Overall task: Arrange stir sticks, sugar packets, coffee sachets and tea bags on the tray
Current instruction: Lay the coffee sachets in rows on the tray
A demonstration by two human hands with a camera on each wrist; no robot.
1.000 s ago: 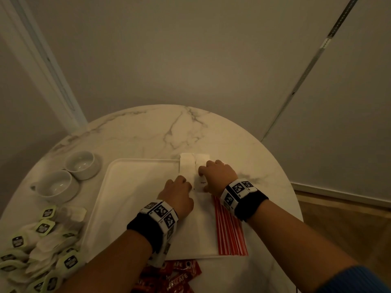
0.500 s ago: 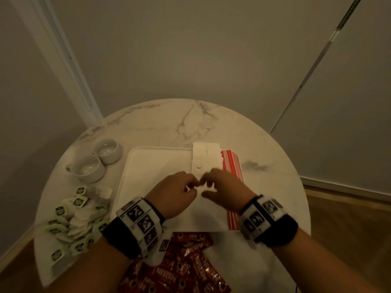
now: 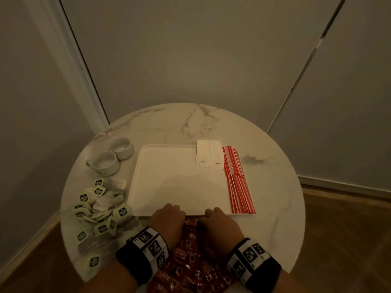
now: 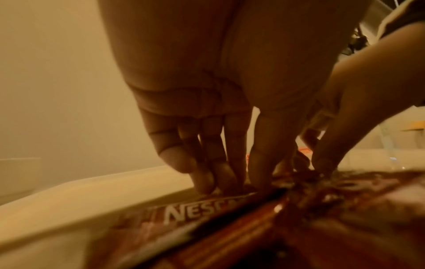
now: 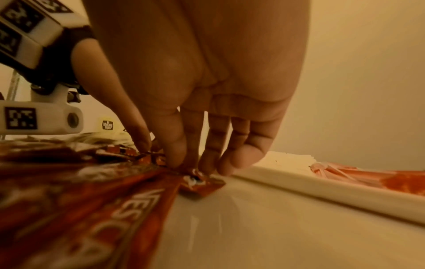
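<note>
Cups (image 3: 112,158), two of them, sit at your far left on the marble table (image 3: 275,187), with the loose heap of tea bags (image 3: 99,206) just nearer you. Next comes the white tray (image 3: 169,178), its middle bare; two sugar packets (image 3: 208,155) lie side by side at its far right corner, and the red stir sticks (image 3: 238,180) run along its right edge. At the tray's near rim your left hand (image 3: 167,218) has its fingers (image 4: 207,174) pointed down onto the red coffee sachets (image 3: 190,261); whether they pinch one, you cannot tell. Your right hand (image 3: 218,224), just beside it, pinches a sachet's end between thumb and fingertips (image 5: 177,154).
</note>
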